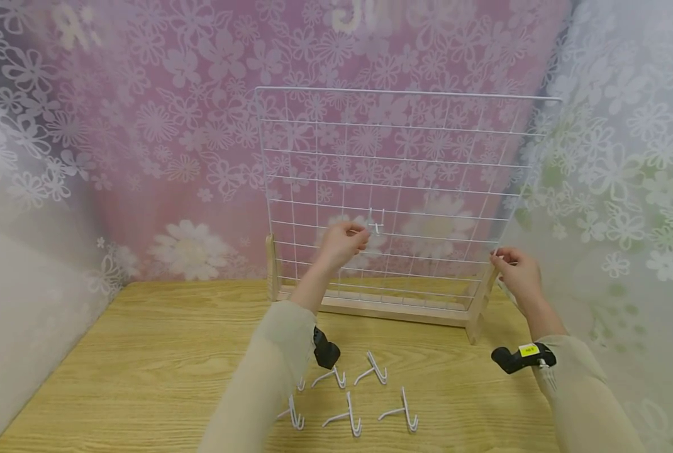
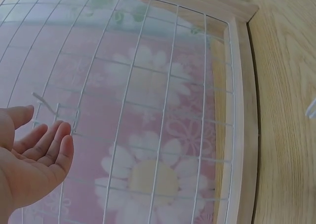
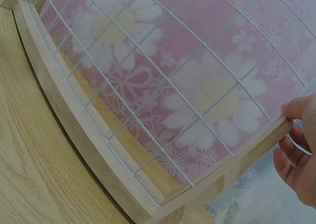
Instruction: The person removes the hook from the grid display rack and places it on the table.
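Note:
A white wire grid panel (image 1: 410,164) stands upright in a wooden stand (image 1: 393,311). One white metal hook (image 1: 377,225) hangs on the wires near the middle of the panel. Right beside it is my left hand (image 1: 341,244); in the left wrist view its thumb is spread apart from loosely bent fingers (image 2: 52,152), with the hook's arm (image 2: 44,103) sticking out just past them. At the panel's right side, my right hand (image 1: 519,275) pinches the top of the stand's side post (image 3: 256,147), thumb on one face and fingers on the other.
Several more white hooks (image 1: 349,415) lie on the wood-grain table (image 1: 144,352) in front of the stand, some partly hidden by the left sleeve. Floral pink fabric (image 1: 172,157) hangs behind the panel, and pale floral fabric (image 1: 625,207) hangs at the right.

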`<state>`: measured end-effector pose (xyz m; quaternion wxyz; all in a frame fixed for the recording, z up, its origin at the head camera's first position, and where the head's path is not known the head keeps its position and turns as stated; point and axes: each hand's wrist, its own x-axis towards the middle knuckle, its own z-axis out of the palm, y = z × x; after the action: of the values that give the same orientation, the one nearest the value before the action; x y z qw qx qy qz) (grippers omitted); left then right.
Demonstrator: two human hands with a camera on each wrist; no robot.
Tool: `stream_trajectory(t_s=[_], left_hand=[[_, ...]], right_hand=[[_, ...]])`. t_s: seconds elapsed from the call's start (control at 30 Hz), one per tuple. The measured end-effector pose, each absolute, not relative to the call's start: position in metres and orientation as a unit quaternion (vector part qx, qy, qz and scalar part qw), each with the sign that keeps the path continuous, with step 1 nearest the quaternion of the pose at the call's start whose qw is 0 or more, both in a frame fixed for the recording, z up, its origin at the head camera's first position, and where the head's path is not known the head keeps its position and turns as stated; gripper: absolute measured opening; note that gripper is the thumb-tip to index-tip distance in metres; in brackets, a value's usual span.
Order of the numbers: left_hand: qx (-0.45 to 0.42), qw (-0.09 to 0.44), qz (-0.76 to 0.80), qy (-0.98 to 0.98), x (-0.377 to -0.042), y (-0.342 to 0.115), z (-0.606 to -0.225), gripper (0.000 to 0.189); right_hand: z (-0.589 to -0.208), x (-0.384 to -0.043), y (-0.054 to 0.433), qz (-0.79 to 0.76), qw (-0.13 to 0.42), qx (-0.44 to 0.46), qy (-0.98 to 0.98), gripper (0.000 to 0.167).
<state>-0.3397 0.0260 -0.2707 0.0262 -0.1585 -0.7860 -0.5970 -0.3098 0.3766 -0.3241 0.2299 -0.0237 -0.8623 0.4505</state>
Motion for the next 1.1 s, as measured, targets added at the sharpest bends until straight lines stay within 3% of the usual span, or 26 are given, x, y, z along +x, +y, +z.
stream_trajectory(t_s=[0.47,1.1], left_hand=[[-0.128,0.026,-0.661,-0.739,-0.344,0.044,-0.266,0.027],[-0.092,-0.022,-0.743,-0.662,-0.35,0.058,-0.262,0.025]], right_hand=[[-0.325,-0.31,0.378,0.45,0.223,-0.02,-0.865,0.038],[-0.327,-0.31,0.38,0.443,0.221,-0.028,-0.869,0.04]])
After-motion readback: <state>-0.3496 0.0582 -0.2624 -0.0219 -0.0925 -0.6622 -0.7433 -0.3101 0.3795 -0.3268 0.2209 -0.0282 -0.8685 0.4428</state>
